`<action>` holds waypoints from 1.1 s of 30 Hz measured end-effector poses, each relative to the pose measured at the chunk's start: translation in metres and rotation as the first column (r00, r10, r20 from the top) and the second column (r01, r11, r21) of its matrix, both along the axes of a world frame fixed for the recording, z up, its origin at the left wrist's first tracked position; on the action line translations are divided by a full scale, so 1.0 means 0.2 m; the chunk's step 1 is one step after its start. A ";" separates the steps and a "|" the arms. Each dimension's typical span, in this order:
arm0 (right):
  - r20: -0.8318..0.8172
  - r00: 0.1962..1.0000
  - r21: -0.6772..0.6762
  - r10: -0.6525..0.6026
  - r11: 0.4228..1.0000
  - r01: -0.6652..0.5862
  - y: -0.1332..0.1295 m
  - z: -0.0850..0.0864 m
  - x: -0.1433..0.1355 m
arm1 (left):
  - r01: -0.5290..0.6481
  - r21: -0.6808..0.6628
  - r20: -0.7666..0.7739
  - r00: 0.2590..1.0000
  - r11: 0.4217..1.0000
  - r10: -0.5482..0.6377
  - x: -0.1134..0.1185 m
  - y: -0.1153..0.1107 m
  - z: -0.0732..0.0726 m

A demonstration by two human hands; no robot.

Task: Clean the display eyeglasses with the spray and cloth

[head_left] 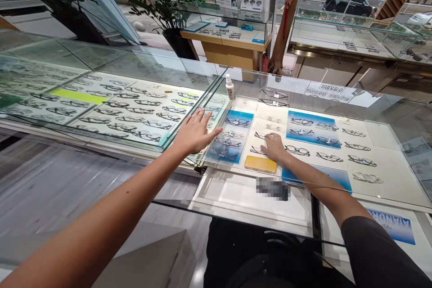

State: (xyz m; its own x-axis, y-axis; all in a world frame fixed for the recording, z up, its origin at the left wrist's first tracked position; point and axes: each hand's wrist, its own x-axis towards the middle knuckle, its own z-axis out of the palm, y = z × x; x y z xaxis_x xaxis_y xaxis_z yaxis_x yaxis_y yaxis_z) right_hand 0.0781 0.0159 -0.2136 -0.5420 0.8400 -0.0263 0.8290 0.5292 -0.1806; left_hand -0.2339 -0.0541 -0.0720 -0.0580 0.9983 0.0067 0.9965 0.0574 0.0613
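Observation:
My left hand [195, 131] lies with spread fingers on the glass top, near the joint between two display cases. It holds nothing. Lower and to the right, my right hand [274, 146] reaches among the frames in the right-hand case, fingers bent at the end of a pair of dark eyeglasses [259, 135]. My fingers cover part of that pair. By my thumb is a second pair of glasses [256, 149], partly hidden. A yellow case [260, 164] lies just below this hand. Left of it, several eyeglasses rest on a blue panel [248, 128].
A white spray bottle [230, 87] stands behind my hands. More eyeglasses [297, 150] fill the right case, some on another blue panel [313, 117]. The left case [141, 146] holds rows of frames. A pulled-out white drawer [232, 202] is close to my body, with a blurred dark object [273, 188].

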 end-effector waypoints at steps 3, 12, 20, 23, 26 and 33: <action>-0.009 1.000 -0.002 -0.005 1.000 0.005 0.01 0.00 0.00 | 0.003 0.007 0.018 1.000 1.000 -0.003 -0.01 0.00 -0.01; -0.081 0.996 -0.017 -0.024 1.000 0.022 -0.07 0.08 -0.02 | 0.004 0.033 0.019 1.000 0.999 -0.005 -0.03 0.03 -0.04; -0.413 0.898 -0.258 0.155 0.925 -0.278 -0.48 0.30 -0.01 | -0.001 0.014 -0.009 1.000 1.000 0.001 -0.01 0.04 -0.03; -0.534 0.811 -0.454 0.239 0.728 -0.514 -0.64 0.51 0.02 | -0.001 0.021 -0.012 1.000 1.000 0.001 -0.01 0.04 -0.03; -0.600 0.719 -0.510 0.351 0.525 -0.682 -0.72 0.77 0.06 | 0.005 0.015 -0.005 1.000 1.000 -0.005 -0.01 0.04 -0.03; -0.390 0.771 -0.040 0.504 0.827 -0.561 -0.31 1.15 0.10 | 0.009 0.015 -0.018 1.000 1.000 -0.008 0.01 0.04 -0.03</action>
